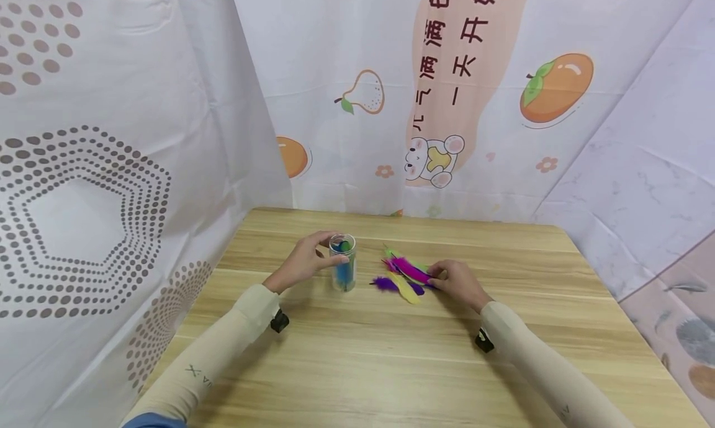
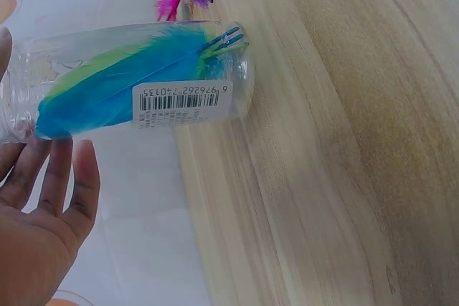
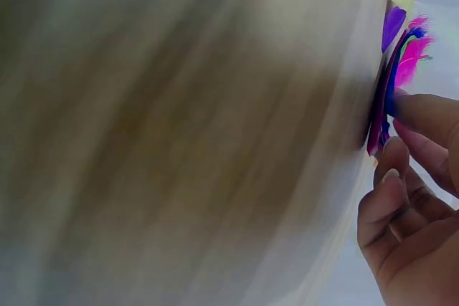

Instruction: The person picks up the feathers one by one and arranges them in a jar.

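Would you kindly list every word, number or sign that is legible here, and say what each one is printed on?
"6 976262 740135": barcode label on the clear jar.
"元 满 满 一 天 开 始": peach banner on the backdrop; its top characters are cut off.
Small print under the barcode: too blurred.
Logo on the left sleeve: unclear.

Clear plastic jar (image 1: 342, 262) upright on table, blue and green feathers (image 2: 122, 80) inside, loose coloured feathers (image 1: 404, 273) beside it

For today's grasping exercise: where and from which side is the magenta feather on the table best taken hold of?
Probably at its thin quill end, from the right, where the right hand already touches the magenta feather. It lies flat among other feathers, so pinching the stiff shaft spares the soft vane.
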A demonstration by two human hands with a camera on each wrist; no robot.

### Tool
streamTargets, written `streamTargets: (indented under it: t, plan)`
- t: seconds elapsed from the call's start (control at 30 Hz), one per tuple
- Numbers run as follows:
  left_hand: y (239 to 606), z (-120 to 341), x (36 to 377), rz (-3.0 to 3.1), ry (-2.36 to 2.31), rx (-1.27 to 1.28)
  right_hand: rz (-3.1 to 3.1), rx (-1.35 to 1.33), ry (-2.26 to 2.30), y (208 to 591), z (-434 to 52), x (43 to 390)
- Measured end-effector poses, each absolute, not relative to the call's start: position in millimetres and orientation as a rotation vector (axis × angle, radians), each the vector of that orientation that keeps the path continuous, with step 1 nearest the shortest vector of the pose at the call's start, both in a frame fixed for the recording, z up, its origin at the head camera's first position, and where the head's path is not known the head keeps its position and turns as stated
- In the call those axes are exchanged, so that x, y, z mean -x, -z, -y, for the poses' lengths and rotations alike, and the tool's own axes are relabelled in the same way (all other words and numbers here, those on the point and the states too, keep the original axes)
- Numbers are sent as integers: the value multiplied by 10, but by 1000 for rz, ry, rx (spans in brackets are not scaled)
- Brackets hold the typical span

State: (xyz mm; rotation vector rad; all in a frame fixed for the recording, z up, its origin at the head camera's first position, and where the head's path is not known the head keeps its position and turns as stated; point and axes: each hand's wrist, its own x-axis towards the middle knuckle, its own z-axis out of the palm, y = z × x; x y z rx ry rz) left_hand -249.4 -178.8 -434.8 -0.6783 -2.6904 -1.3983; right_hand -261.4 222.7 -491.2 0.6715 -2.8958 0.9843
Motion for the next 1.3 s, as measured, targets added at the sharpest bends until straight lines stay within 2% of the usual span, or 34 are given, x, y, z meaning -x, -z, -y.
streamTargets:
  t: [0.77, 1.3]
  plan:
    - [4349, 1785, 2494, 2691, 1414, 668, 2956, -691, -934, 4896, -2225, 2642]
    - [4330, 1785, 2482, 2701, 1425, 660, 2877, -592, -1001, 4830, -2341, 2706]
